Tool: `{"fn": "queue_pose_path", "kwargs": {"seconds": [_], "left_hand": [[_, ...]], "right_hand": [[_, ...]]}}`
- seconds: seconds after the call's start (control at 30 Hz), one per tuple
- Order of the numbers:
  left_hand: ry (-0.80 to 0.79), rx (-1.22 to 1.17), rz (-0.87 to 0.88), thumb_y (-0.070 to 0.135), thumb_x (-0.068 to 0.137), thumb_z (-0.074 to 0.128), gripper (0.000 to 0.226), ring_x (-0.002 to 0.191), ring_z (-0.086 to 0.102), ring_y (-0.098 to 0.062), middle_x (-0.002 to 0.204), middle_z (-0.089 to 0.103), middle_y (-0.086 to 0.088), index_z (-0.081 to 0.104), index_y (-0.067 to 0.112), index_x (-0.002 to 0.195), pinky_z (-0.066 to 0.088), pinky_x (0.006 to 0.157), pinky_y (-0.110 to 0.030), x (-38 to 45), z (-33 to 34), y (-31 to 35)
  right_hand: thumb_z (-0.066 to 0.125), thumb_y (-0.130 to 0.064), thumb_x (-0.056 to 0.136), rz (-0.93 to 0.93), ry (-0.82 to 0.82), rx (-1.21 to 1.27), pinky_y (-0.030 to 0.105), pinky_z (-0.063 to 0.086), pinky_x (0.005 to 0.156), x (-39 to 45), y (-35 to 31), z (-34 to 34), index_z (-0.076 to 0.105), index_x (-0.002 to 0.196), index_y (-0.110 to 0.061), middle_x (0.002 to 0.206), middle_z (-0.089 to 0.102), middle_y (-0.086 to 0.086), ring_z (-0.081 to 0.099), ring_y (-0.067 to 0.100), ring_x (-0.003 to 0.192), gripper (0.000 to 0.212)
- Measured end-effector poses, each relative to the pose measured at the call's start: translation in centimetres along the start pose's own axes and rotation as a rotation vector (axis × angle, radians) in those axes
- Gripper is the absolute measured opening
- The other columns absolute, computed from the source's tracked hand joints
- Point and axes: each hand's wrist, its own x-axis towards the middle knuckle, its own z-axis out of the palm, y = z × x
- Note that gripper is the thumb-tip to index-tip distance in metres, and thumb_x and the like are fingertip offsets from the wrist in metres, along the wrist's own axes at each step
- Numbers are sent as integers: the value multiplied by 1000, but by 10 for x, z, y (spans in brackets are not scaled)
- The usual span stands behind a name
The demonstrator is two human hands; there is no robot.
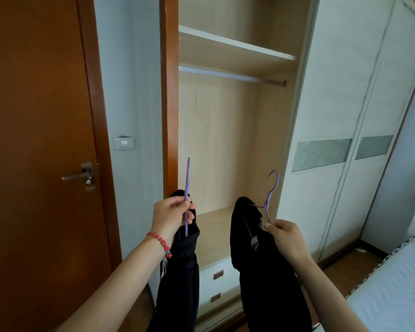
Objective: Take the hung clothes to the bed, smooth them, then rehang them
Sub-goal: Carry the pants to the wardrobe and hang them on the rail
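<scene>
Black trousers (pixel 177 279) are hanging nearest me, beside a second black garment (pixel 271 279) — both before the open light-wood wardrobe (pixel 225 140). Left hand (pixel 170 219) is pinching one thin purple hanger (pixel 187 195); right hand (pixel 285 236) is pinching the other purple hanger (pixel 270 200) — white bed (pixel 393 293) at right.

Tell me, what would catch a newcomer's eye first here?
Two hands held up low in the middle: the left hand grips a purple hanger with a black garment, and the right hand pinches a second hanger with another black garment. Behind them the open wardrobe shows a bare rail. A bed sits at lower right.
</scene>
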Motion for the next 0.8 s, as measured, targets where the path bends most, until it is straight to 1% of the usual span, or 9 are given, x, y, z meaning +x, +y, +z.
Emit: {"fn": "queue_pose_path", "kwargs": {"seconds": [0.07,0.17,0.3,0.4,0.53,0.67,0.7,0.8], "left_hand": [[-41,-12,13,-2,89,50,14,35,52,-2,73,62,-11,63,-1,95,46,40,-14,23,10,-3],[-131,-24,20,-2,89,51,13,36,52,-2,74,62,-10,63,0,95,47,41,-14,62,23,-10],[-286,-66,-35,-4,89,51,12,36,53,-3,73,63,-11,61,-2,95,47,40,-15,125,40,-21],[-365,-66,-71,-5,89,51,13,35,53,-4,72,63,-12,62,-2,94,46,40,-15,175,51,-25],[-475,-72,-108,-5,89,50,13,35,54,-4,73,62,-12,62,-4,95,46,40,-15,227,66,-26],[-559,-102,-142,-5,89,49,15,36,54,-4,73,63,-11,62,-4,97,47,40,-15,262,83,-30],[-579,-111,-153,-6,89,49,15,36,54,-4,73,62,-11,62,-4,97,47,40,-15,268,88,-31],[-635,-130,-171,-7,88,49,16,36,54,-4,73,62,-11,61,-4,97,46,40,-15,286,101,-34]], "right_hand": [[56,-16,87,-13,56,-7,29,36,56,17,-1,2,58,71,10,60,54,12,50,22,57,31],[56,-15,87,-35,138,-20,29,37,59,42,-7,7,61,79,12,64,57,13,52,21,60,29],[56,-15,87,-4,226,-36,29,37,61,80,-10,20,63,85,12,69,60,14,53,22,63,28],[57,-15,86,61,290,-38,30,39,63,110,-16,36,66,84,10,67,60,15,53,24,62,26],[57,-12,87,122,342,-23,30,38,61,137,-30,55,69,83,8,67,60,17,52,25,61,23],[56,-12,88,166,391,19,29,35,60,152,-41,61,68,80,7,64,56,15,48,24,61,24],[55,-12,89,175,399,25,29,35,59,156,-43,62,68,79,5,62,56,13,48,24,60,23],[56,-12,89,175,441,4,27,38,57,170,-45,64,69,77,5,59,56,10,48,21,56,25]]}}
